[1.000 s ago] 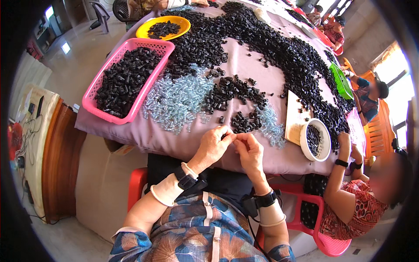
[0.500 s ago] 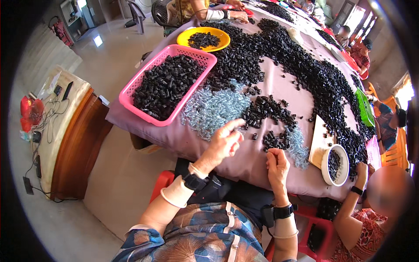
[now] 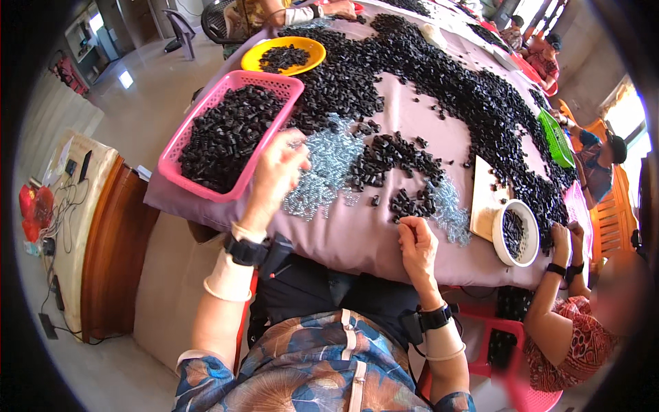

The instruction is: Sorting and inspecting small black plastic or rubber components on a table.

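Note:
My left hand (image 3: 280, 168) is raised over the right rim of a pink basket (image 3: 171, 147) filled with small black cylindrical pieces (image 3: 230, 134). Motion blurs its fingers, and whatever they may hold is not visible. Beside it on the cloth lies a pile of small shiny silvery-blue pieces (image 3: 322, 175) that look like springs. At the near side, my right hand (image 3: 417, 246) is closed, thumb against curled fingers; what is inside cannot be made out. Just past it sit a cluster of black pieces (image 3: 412, 203) and a smaller silvery pile (image 3: 452, 216).
A yellow plate (image 3: 316, 49) of black pieces stands beyond the basket. A white bowl (image 3: 503, 255) and a pale board (image 3: 482, 206) are on the right. Black pieces spread along the cloth-covered table (image 3: 329, 240). A co-worker's hands (image 3: 563, 240) work at right; others sit farther off.
My left hand has moved left from beside the silvery pile to the pink basket's rim. The right hand stays closed near the black cluster. The view has shifted slightly.

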`<action>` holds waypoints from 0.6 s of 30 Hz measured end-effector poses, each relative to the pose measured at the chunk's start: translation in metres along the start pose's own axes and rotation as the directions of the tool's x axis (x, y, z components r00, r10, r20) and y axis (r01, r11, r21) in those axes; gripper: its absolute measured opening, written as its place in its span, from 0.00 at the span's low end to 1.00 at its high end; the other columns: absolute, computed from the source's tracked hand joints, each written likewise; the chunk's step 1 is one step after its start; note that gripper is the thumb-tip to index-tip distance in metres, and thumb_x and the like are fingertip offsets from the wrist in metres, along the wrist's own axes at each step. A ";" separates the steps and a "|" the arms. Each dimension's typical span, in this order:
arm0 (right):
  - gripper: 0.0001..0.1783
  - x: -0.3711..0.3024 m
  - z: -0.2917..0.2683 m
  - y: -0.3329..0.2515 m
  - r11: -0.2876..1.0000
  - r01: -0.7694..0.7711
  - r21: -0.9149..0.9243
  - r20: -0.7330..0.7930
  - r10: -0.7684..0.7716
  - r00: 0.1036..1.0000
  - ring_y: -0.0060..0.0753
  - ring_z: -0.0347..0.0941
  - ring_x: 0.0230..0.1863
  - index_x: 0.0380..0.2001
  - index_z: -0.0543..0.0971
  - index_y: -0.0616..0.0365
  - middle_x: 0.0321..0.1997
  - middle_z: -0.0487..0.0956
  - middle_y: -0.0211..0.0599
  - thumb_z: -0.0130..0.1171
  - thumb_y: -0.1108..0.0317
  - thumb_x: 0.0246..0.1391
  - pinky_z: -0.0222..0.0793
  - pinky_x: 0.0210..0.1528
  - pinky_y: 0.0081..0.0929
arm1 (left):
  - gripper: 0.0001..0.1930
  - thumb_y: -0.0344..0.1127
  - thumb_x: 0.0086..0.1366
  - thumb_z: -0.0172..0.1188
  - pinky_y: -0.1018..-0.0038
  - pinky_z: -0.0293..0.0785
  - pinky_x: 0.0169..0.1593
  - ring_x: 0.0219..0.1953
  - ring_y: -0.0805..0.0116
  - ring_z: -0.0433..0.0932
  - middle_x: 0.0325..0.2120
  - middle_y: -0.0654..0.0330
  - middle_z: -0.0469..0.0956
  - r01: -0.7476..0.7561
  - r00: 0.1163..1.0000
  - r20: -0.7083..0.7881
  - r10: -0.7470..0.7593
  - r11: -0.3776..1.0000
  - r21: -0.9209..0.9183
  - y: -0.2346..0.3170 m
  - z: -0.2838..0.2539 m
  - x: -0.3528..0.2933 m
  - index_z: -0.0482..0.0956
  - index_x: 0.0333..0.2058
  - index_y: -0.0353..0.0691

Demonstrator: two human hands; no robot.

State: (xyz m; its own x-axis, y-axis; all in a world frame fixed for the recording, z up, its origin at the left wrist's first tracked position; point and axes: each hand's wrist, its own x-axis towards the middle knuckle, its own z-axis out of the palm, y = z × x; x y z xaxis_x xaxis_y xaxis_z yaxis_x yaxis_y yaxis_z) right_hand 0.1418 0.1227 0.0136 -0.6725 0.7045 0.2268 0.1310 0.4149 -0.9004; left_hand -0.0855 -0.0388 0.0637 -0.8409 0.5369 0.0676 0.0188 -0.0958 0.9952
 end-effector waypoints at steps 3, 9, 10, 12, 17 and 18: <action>0.03 -0.001 0.000 -0.002 1.000 0.001 0.016 0.010 -0.002 1.000 0.17 0.63 0.19 0.30 0.74 0.61 0.19 0.70 0.29 0.53 0.75 0.50 0.61 0.23 0.17 | 0.05 0.29 0.58 0.55 0.86 0.66 0.25 0.22 0.83 0.69 0.23 0.67 0.75 -0.265 0.955 0.202 0.216 0.928 0.261 -0.028 0.040 -0.024 0.77 0.33 0.37; 0.04 -0.002 -0.002 0.002 0.999 0.032 -0.013 0.005 -0.032 0.999 0.20 0.65 0.20 0.31 0.74 0.61 0.20 0.71 0.32 0.53 0.76 0.49 0.62 0.25 0.18 | 0.08 0.31 0.53 0.58 0.71 0.70 0.28 0.24 0.62 0.73 0.22 0.55 0.73 -0.395 0.914 0.301 0.273 0.773 0.497 -0.040 0.099 -0.040 0.72 0.32 0.36; 0.04 -0.002 -0.002 0.002 0.999 0.033 -0.013 0.007 -0.033 0.999 0.20 0.65 0.20 0.31 0.74 0.61 0.20 0.71 0.32 0.53 0.76 0.49 0.62 0.25 0.18 | 0.08 0.31 0.53 0.58 0.71 0.70 0.28 0.24 0.62 0.73 0.22 0.55 0.73 -0.394 0.914 0.299 0.274 0.773 0.497 -0.043 0.105 -0.040 0.72 0.32 0.36; 0.04 -0.002 -0.001 0.001 0.999 0.046 -0.011 0.011 -0.046 0.999 0.20 0.65 0.21 0.31 0.74 0.61 0.20 0.72 0.32 0.53 0.76 0.49 0.62 0.25 0.18 | 0.11 0.33 0.53 0.58 0.65 0.70 0.30 0.28 0.54 0.74 0.25 0.52 0.73 -0.394 0.918 0.272 0.287 0.605 0.692 -0.049 0.115 -0.043 0.69 0.33 0.35; 0.04 -0.001 -0.003 0.002 0.998 0.049 -0.025 0.010 -0.048 0.999 0.20 0.65 0.21 0.31 0.75 0.61 0.21 0.72 0.32 0.54 0.75 0.49 0.63 0.25 0.18 | 0.12 0.30 0.54 0.54 0.60 0.70 0.32 0.30 0.48 0.73 0.29 0.47 0.70 -0.390 0.920 0.313 0.236 0.609 0.690 -0.058 0.120 -0.045 0.64 0.36 0.37; 0.04 -0.001 -0.002 0.003 0.998 0.063 -0.030 0.008 -0.063 0.998 0.20 0.65 0.21 0.31 0.75 0.61 0.21 0.72 0.32 0.54 0.75 0.49 0.63 0.26 0.18 | 0.11 0.28 0.54 0.52 0.60 0.70 0.31 0.30 0.48 0.73 0.29 0.47 0.70 -0.393 0.919 0.321 0.228 0.605 0.693 -0.059 0.118 -0.044 0.63 0.36 0.37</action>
State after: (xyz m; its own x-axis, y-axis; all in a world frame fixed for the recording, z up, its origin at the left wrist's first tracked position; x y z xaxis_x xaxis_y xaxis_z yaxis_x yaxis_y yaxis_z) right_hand 0.1442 0.1249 0.0115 -0.6856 0.6721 0.2797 0.1102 0.4756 -0.8727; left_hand 0.0146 0.0421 0.0102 -0.5947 0.7409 0.3121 0.7161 0.3118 0.6245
